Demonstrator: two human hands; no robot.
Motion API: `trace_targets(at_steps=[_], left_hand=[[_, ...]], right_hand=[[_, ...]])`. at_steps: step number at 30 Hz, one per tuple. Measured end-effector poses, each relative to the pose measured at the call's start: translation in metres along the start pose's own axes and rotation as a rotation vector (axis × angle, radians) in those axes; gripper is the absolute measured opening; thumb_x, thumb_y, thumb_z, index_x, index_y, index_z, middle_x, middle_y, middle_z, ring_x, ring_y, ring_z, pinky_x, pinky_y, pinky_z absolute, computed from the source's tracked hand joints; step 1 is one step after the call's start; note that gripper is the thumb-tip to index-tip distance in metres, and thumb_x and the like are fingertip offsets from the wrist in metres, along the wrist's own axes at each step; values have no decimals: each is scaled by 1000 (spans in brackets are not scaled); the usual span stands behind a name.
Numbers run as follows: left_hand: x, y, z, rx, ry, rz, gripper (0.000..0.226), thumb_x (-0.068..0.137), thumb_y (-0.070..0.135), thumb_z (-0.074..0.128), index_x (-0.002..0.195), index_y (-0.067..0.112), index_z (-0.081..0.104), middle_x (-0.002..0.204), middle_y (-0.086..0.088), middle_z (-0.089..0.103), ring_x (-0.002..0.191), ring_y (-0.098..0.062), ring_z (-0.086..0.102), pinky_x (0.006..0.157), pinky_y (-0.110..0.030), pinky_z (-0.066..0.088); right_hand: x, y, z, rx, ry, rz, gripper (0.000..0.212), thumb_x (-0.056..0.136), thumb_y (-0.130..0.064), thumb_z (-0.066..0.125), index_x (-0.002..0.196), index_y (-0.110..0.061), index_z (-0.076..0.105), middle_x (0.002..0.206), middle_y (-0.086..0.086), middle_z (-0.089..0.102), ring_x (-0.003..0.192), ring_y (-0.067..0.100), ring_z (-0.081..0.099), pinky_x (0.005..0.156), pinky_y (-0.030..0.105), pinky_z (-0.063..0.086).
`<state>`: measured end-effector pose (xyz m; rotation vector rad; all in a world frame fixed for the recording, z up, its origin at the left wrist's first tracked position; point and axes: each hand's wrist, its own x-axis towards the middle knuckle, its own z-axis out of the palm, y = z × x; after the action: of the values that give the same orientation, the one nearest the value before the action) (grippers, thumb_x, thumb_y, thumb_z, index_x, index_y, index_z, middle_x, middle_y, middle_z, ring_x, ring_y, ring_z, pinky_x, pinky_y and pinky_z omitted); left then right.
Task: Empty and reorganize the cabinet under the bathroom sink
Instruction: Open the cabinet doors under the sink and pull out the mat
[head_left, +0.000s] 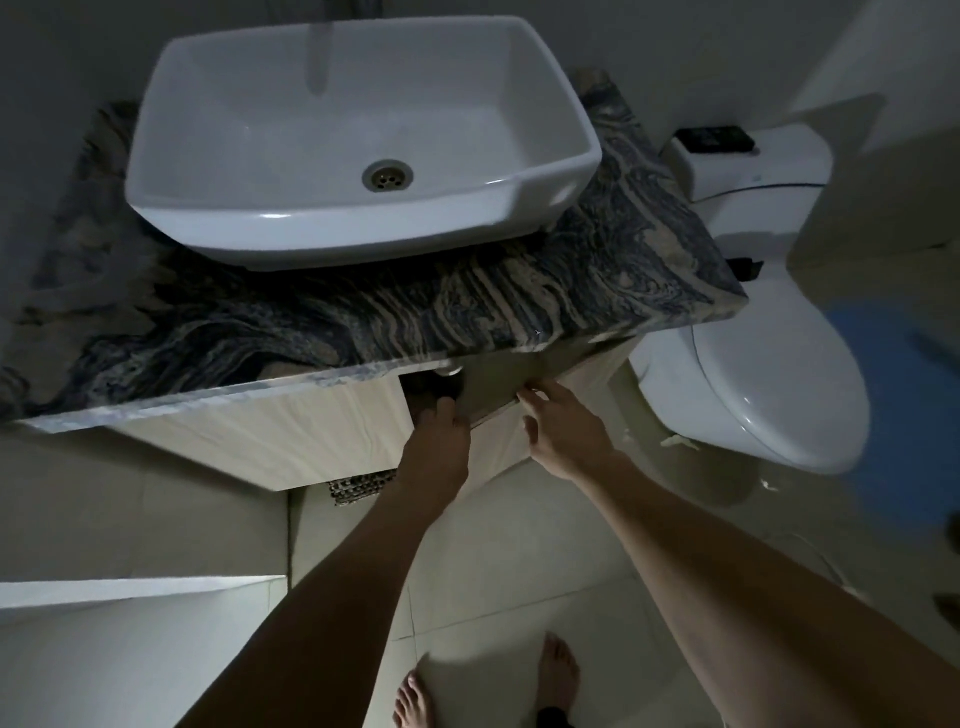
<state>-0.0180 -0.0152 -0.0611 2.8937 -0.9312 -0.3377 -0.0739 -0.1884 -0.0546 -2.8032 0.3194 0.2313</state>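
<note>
Pale wood-grain laminate is what your hands meet: your right hand (563, 434) lies with fingers fairly straight along the top edge of the right cabinet door (498, 384), which stands swung partly open, fingertips touching that edge and nothing gripped in the palm. Your left hand (439, 441) reaches into the dark gap beside that door, fingers curled at the opening; whether they grip anything cannot be made out in the shadow. Left of the gap, the left cabinet door (270, 431) sits closed. Under the cabinet a woven basket (358, 486) peeks out on the tiled floor (519, 571). Above the cabinet runs the swirled dark stone countertop (415, 306), carrying the white vessel sink (363, 140). Right of the cabinet stands a white toilet (753, 374), lid down.
</note>
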Motion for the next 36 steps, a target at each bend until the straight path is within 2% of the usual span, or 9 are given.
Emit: trace_targets(at_steps=[5,7,10,14,18,22,26,31,36], left_hand=[[-6,8,3,-173,-197,2,23,93,18,56,109,13,72,111,-12,63,107,-27,59,77,-27,42],[-7,14,-3,-284,-267,-58,26,90,23,65,113,15,74,112,-9,69,108,-24,61,81,-26,44],[-10,23,-9,-470,-411,-184,35,77,23,81,110,14,76,107,-7,72,98,-18,65,76,-23,45],[-17,51,2,-660,-633,-313,39,70,20,88,103,2,76,102,-10,75,87,-21,74,86,-32,58],[-38,104,22,-758,-751,-311,68,71,28,86,130,7,60,128,-9,64,96,-21,70,88,-36,58],[-47,168,33,-822,-781,-269,87,71,36,86,144,10,45,131,-10,57,93,-20,69,80,-29,60],[-50,237,41,-916,-744,-218,64,79,32,80,131,4,57,113,-7,60,71,-13,63,56,-18,51],[-44,304,67,-1101,-564,-304,47,79,27,80,110,-3,65,69,-1,55,73,-22,55,65,-30,46],[-37,308,74,-954,-540,-196,62,79,44,78,119,0,61,98,-5,61,91,-23,61,68,-27,43]], right_hand=[[-20,7,5,45,31,11,23,104,-23,43,118,-17,61,142,-3,49,107,22,62,75,31,48],[-28,13,8,23,11,5,26,104,-23,45,125,-20,60,149,-2,44,115,22,62,90,35,49],[-42,28,7,-25,-100,45,44,104,-20,45,147,-31,47,164,4,22,143,24,41,121,46,26],[-62,54,-11,-107,-291,39,68,102,-6,44,155,-44,26,169,0,-6,154,21,14,123,50,13],[-90,84,-28,-242,-427,-4,77,100,2,41,155,-48,19,167,-9,-13,152,23,23,117,52,32],[-110,115,-53,-362,-498,-73,87,98,5,42,156,-46,2,167,-8,-15,142,27,41,89,35,54],[-125,147,-69,-471,-542,-67,99,89,15,53,160,-32,1,168,-4,-11,150,28,26,112,52,39],[-124,190,-78,-650,-569,-146,93,90,14,51,160,-20,1,168,3,-10,152,30,20,116,61,27],[-122,195,-84,-705,-641,-172,96,90,8,60,160,-18,0,168,6,-11,153,31,14,118,59,26]])
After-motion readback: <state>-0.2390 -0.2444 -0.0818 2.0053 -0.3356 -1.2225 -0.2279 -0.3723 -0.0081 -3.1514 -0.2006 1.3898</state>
